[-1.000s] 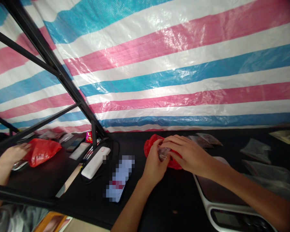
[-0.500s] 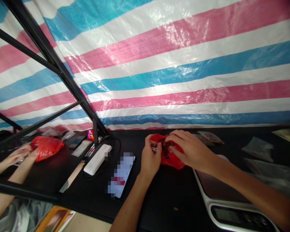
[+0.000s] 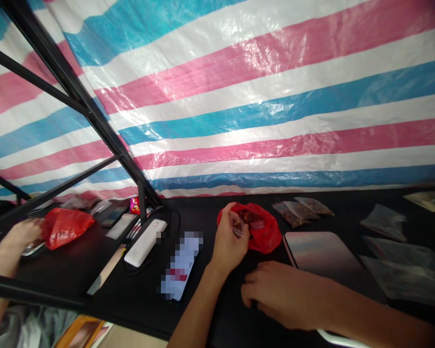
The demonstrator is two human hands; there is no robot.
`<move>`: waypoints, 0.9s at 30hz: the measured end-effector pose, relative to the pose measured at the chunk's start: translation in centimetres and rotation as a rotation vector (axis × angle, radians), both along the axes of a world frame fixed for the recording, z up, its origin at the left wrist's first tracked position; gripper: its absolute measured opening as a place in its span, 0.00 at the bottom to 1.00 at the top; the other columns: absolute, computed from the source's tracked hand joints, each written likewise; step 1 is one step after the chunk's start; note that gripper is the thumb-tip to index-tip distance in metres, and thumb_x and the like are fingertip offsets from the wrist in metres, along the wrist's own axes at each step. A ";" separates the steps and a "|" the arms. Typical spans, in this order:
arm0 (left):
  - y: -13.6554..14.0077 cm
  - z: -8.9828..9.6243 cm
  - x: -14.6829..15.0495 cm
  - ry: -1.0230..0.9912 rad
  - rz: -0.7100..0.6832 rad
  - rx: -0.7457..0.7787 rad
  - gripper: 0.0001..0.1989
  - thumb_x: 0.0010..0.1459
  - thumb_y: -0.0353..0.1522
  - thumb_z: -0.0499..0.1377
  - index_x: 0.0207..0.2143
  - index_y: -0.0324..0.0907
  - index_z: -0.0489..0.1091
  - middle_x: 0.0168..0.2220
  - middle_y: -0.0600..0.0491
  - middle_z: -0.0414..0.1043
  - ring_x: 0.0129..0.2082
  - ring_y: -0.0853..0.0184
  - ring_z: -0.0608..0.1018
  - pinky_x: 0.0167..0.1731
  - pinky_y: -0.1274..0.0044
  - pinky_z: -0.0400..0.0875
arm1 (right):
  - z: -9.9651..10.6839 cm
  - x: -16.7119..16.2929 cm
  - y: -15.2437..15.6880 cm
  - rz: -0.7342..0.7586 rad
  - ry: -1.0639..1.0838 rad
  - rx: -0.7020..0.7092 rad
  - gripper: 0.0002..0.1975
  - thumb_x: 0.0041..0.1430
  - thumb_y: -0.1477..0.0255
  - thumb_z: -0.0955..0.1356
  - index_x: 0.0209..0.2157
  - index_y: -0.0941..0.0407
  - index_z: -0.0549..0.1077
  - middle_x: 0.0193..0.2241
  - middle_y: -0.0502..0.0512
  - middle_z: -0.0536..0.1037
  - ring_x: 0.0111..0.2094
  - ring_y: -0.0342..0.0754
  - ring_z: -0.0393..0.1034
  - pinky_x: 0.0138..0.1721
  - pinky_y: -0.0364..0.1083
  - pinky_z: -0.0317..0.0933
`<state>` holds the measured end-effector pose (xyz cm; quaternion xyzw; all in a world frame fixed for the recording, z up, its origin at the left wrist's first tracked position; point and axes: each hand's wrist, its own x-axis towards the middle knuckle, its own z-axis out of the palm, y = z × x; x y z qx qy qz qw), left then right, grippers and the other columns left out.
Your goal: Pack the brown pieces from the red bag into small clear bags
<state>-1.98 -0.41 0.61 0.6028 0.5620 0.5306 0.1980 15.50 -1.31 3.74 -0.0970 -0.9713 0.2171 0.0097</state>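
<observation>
My left hand pinches a small clear zip bag, holding it open against the near left side of a red plastic bag. Dark reddish-brown dried pieces and a small pale label lie inside the red bag. My right hand is low over the black table, in front of the red bag and apart from it. Its fingers curl downward, and their tips are partly hidden, so what they hold, if anything, cannot be seen. Beneath the right forearm stands a kitchen scale with a steel top.
Filled clear bags lie behind the scale, flat clear bags to its right. Left of me are a phone, a white power strip and a black metal frame. Beyond it, a co-worker's hand is by another red bag.
My right hand has left the red bag and come nearer and lower, over the table where a small brown crumb lay. The left hand still holds the zip bag, its mouth now showing.
</observation>
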 end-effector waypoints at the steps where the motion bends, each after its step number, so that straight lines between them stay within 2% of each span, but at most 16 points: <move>1: 0.0 0.0 -0.1 0.001 -0.005 -0.010 0.31 0.62 0.28 0.61 0.66 0.46 0.58 0.41 0.52 0.73 0.40 0.64 0.78 0.44 0.71 0.74 | 0.9 0.1 0.5 -0.023 0.038 -0.009 0.13 0.61 0.80 0.70 0.43 0.50 0.80 0.38 0.49 0.85 0.39 0.50 0.81 0.39 0.46 0.66; 4: -0.2 -0.2 -0.1 0.007 -0.073 -0.039 0.35 0.59 0.27 0.63 0.67 0.47 0.57 0.40 0.53 0.75 0.39 0.63 0.78 0.43 0.71 0.74 | 3.4 0.3 2.5 -0.159 0.302 -0.013 0.11 0.66 0.79 0.68 0.43 0.50 0.78 0.43 0.49 0.85 0.44 0.48 0.80 0.46 0.45 0.67; 6: -0.3 -0.3 0.2 -0.012 -0.111 -0.031 0.35 0.58 0.26 0.63 0.66 0.47 0.58 0.42 0.52 0.76 0.40 0.62 0.79 0.44 0.70 0.75 | 4.1 0.3 3.8 -0.280 0.513 0.021 0.09 0.69 0.76 0.67 0.44 0.50 0.78 0.43 0.50 0.84 0.45 0.48 0.78 0.49 0.46 0.66; 9: -0.4 -0.3 1.2 -0.103 -0.137 0.007 0.29 0.62 0.28 0.62 0.64 0.47 0.60 0.51 0.47 0.76 0.46 0.60 0.81 0.50 0.67 0.76 | 3.7 0.1 4.9 -0.420 0.642 0.088 0.08 0.71 0.73 0.67 0.46 0.50 0.78 0.42 0.51 0.84 0.42 0.49 0.77 0.47 0.49 0.66; 11: -0.4 -0.3 1.7 -0.167 -0.171 0.014 0.28 0.63 0.30 0.62 0.64 0.48 0.60 0.55 0.45 0.75 0.50 0.60 0.81 0.52 0.67 0.76 | 3.0 0.0 5.4 -0.440 0.637 0.107 0.08 0.71 0.72 0.67 0.48 0.49 0.77 0.44 0.52 0.84 0.44 0.50 0.77 0.48 0.50 0.67; 14: -0.4 0.0 1.7 -0.187 -0.139 -0.020 0.26 0.65 0.31 0.61 0.64 0.47 0.60 0.47 0.49 0.78 0.42 0.63 0.82 0.44 0.71 0.77 | 2.0 0.1 6.3 -0.467 0.674 0.089 0.11 0.74 0.72 0.64 0.51 0.50 0.76 0.49 0.55 0.82 0.50 0.51 0.76 0.53 0.50 0.67; 17: -0.3 0.5 0.8 -0.113 0.078 -0.071 0.22 0.65 0.31 0.59 0.61 0.47 0.63 0.37 0.53 0.77 0.34 0.64 0.80 0.37 0.74 0.73 | 0.9 0.2 7.7 -0.517 0.584 0.167 0.13 0.72 0.75 0.63 0.49 0.52 0.77 0.47 0.57 0.83 0.49 0.53 0.75 0.53 0.53 0.67; 19: -0.2 1.0 0.1 -0.042 0.251 -0.128 0.20 0.65 0.30 0.59 0.59 0.47 0.64 0.37 0.53 0.78 0.34 0.63 0.81 0.37 0.73 0.72 | 0.2 0.4 8.5 -0.533 0.408 0.257 0.11 0.69 0.74 0.66 0.47 0.53 0.79 0.45 0.57 0.84 0.47 0.55 0.75 0.51 0.55 0.66; 21: -0.3 1.4 -0.5 0.032 0.361 -0.202 0.21 0.64 0.30 0.58 0.59 0.46 0.64 0.40 0.50 0.79 0.37 0.59 0.82 0.39 0.71 0.72 | -0.4 0.6 9.0 -0.536 0.274 0.313 0.10 0.68 0.72 0.67 0.47 0.53 0.80 0.44 0.58 0.84 0.46 0.56 0.75 0.49 0.55 0.65; 24: -0.3 1.4 -0.8 0.143 0.396 -0.282 0.26 0.62 0.29 0.58 0.63 0.45 0.63 0.50 0.43 0.77 0.43 0.53 0.83 0.43 0.68 0.73 | -0.7 0.8 9.1 -0.515 0.202 0.346 0.12 0.71 0.72 0.66 0.49 0.53 0.80 0.46 0.57 0.85 0.47 0.56 0.75 0.49 0.54 0.63; 27: -0.3 0.7 -0.6 0.203 0.368 -0.308 0.28 0.64 0.33 0.59 0.66 0.44 0.62 0.60 0.38 0.67 0.44 0.53 0.84 0.43 0.67 0.74 | -0.6 1.0 9.0 -0.486 0.134 0.393 0.12 0.69 0.74 0.67 0.50 0.54 0.80 0.49 0.58 0.84 0.48 0.57 0.75 0.49 0.54 0.62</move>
